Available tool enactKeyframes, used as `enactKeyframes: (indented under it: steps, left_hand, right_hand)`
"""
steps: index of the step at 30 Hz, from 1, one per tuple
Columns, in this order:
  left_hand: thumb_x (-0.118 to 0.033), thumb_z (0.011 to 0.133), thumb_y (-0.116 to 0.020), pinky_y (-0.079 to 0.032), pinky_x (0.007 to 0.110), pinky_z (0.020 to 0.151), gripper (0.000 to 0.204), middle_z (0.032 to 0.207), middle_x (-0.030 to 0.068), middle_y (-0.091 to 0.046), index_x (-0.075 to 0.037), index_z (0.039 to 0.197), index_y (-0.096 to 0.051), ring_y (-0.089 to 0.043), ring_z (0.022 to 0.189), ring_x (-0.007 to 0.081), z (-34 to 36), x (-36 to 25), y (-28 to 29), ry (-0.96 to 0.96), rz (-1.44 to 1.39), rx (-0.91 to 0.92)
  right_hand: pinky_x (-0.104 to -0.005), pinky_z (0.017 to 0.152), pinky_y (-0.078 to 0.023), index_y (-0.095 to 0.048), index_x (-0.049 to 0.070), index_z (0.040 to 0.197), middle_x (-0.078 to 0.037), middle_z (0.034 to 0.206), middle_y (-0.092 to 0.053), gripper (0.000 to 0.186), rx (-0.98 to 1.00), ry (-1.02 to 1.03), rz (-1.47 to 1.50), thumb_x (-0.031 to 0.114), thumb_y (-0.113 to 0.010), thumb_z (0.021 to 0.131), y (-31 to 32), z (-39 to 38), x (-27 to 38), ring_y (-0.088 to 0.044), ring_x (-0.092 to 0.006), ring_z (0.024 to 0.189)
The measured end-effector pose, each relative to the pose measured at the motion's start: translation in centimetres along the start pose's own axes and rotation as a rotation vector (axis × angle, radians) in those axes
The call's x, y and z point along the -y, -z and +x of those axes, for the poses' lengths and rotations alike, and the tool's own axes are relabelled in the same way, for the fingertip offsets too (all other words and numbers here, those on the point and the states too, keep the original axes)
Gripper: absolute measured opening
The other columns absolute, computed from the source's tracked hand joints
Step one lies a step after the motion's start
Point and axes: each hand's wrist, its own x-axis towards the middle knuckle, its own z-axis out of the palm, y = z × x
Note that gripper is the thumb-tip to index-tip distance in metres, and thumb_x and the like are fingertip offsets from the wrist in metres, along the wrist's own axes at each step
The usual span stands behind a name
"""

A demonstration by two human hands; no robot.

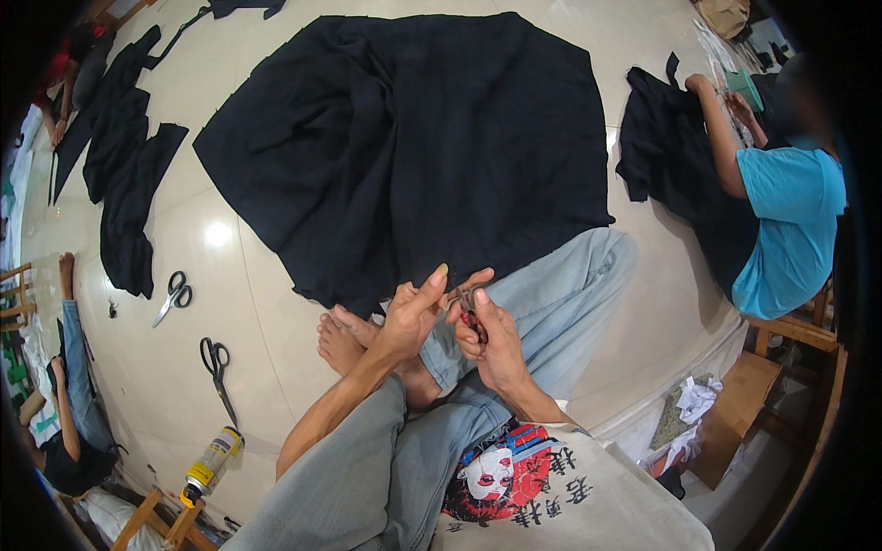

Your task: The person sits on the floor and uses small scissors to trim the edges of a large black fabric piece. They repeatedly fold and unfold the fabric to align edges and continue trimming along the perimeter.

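Sitting posture: the person sits cross-legged on the pale tiled floor (239, 303), in light jeans, bare feet tucked just in front of the hands.
Left hand: the left hand (411, 319) is raised over the lap, index finger stretched up and forward, thumb meeting the small tool; whether it pinches anything between finger and thumb cannot be told.
Right hand: the right hand (487, 335) is closed around small red-handled snips (469, 312), thumb laid along the top.
Snips: held between both hands, just at the near edge of the black fabric, blades pointing toward the left fingertips.
Black fabric: a large black fabric (413, 138) lies spread over the floor's middle, its near edge touching the person's knee and feet.
Near-left floor: silver scissors (173, 297) and black-handled scissors (217, 367) lie apart from each other, well left of the hands; a yellow-capped spray can (211, 464) lies toward the near-left corner.
Far-left floor: strips of black cloth pieces (124, 174) lie stretched along the left side.
Right edge: a co-worker in a turquoise shirt (781, 220) sits there, handling another dark garment (671, 156).
Left edge: another person (69, 422) lies on the floor in jeans.
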Motion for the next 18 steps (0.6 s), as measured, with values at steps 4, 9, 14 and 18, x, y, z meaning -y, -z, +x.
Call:
enactKeyframes:
  steps: [4,9,14,18]
  left_hand:
    - [-0.023,0.107,-0.04,-0.043,0.045,0.107,0.047,0.072,0.0179,-0.065,-0.002,0.073,-0.065,-0.053,0.127,0.0356,-0.1,0.4,0.3,0.001,-0.051,-0.01]
    - [-0.023,0.107,-0.039,-0.043,0.047,0.107,0.048,0.072,0.0173,-0.066,-0.002,0.074,-0.065,-0.052,0.127,0.0377,-0.1,0.3,0.0,-0.012,-0.02,-0.029]
    - [-0.022,0.107,-0.038,-0.042,0.048,0.108,0.048,0.07,0.0167,-0.065,-0.002,0.073,-0.065,-0.052,0.127,0.0381,-0.3,0.3,0.1,-0.005,0.006,-0.069]
    - [-0.022,0.107,-0.038,-0.043,0.047,0.107,0.048,0.07,0.0169,-0.064,-0.001,0.073,-0.065,-0.053,0.126,0.0379,-0.2,-0.3,-0.8,0.038,-0.025,-0.085]
  right_hand:
    - [-0.0183,0.042,-0.02,-0.059,0.004,0.092,0.006,0.06,-0.039,0.05,0.019,-0.004,0.015,0.049,-0.039,0.104,0.0,-0.1,-0.2,-0.028,-0.0012,0.046]
    - [-0.018,0.042,-0.021,-0.059,0.004,0.092,0.006,0.06,-0.039,0.05,0.021,0.027,0.035,0.048,-0.039,0.104,0.1,0.5,-0.3,-0.029,-0.0014,0.046]
    - [-0.018,0.042,-0.021,-0.058,0.004,0.091,0.006,0.06,-0.039,0.05,0.027,-0.001,0.033,0.048,-0.039,0.104,0.3,0.4,-0.2,-0.03,-0.0014,0.046]
    - [-0.0177,0.041,-0.021,-0.058,0.004,0.091,0.006,0.059,-0.039,0.049,0.016,-0.02,0.029,0.047,-0.04,0.104,0.3,0.1,-0.3,-0.03,-0.0013,0.046]
